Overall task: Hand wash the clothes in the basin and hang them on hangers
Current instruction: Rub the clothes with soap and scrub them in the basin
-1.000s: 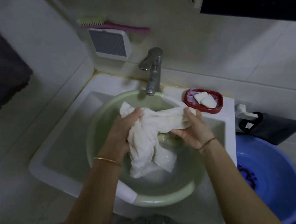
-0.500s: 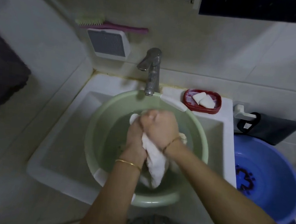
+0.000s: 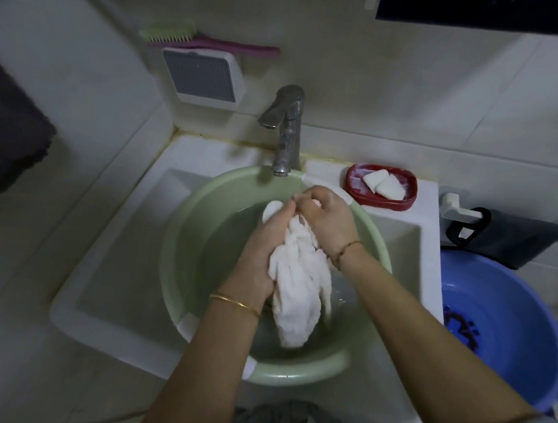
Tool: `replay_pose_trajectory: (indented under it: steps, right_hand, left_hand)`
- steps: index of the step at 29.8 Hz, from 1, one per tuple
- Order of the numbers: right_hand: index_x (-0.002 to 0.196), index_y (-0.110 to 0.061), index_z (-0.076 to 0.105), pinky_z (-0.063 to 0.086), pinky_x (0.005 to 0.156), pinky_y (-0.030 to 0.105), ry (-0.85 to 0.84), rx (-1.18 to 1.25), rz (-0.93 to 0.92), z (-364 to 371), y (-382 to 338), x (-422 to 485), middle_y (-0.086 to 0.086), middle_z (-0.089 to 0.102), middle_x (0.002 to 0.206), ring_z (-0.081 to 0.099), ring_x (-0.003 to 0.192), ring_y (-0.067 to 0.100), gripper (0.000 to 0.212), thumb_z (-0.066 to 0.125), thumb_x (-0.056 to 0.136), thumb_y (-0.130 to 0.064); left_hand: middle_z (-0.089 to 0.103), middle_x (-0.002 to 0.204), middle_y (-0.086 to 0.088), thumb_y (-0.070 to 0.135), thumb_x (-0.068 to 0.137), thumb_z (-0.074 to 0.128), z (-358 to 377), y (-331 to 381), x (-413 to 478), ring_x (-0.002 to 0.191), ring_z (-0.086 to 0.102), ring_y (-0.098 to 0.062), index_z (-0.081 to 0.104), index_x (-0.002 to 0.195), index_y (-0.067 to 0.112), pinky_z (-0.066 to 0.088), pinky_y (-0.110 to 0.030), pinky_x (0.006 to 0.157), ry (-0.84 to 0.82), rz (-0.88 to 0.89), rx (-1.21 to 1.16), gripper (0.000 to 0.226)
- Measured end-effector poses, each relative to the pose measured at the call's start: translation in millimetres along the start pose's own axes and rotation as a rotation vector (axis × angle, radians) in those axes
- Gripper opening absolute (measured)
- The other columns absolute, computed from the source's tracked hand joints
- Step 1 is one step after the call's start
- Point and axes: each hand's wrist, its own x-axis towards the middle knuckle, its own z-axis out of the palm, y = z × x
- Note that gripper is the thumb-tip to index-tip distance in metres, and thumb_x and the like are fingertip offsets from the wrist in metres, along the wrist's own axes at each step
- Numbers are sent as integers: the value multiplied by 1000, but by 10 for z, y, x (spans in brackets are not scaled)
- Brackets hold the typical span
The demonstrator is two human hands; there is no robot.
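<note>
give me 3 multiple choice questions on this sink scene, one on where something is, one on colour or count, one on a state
1. Where is the soap dish?
A. on the sink's back edge, right of the tap
B. inside the blue tub
C. on the wall shelf

2. What colour is the basin?
A. red
B. pale green
C. black

3. What are the hands doing with the white cloth?
A. both grip it
B. only one touches it
C. neither touches it

Answers:
1 A, it sits beside the tap.
2 B, its rim is pale green.
3 A, the left hand and right hand are both curled round it.
</note>
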Motion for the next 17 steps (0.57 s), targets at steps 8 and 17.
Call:
replay_pose_trajectory:
  steps: [8,17]
  right_hand:
    - [92,-6,68,56,74,29,-431,327,215,-384,110,-60,4,74,85,70,78,16,33,79,64,-20]
    - [95,-20,57,52,69,27,101,303,70,-256,84,-120,-3,62,82,59,76,12,18,70,83,-16]
  left_hand:
    - [64,115,-23,7,67,72,-387,86,-10,109,61,-37,57,121,-3,50,-46,94,-110,85,32,57]
    - [72,86,-12,28,98,47,-360,18,8,77,70,-17,65,98,4,56,-21,62,22,98,-206,30]
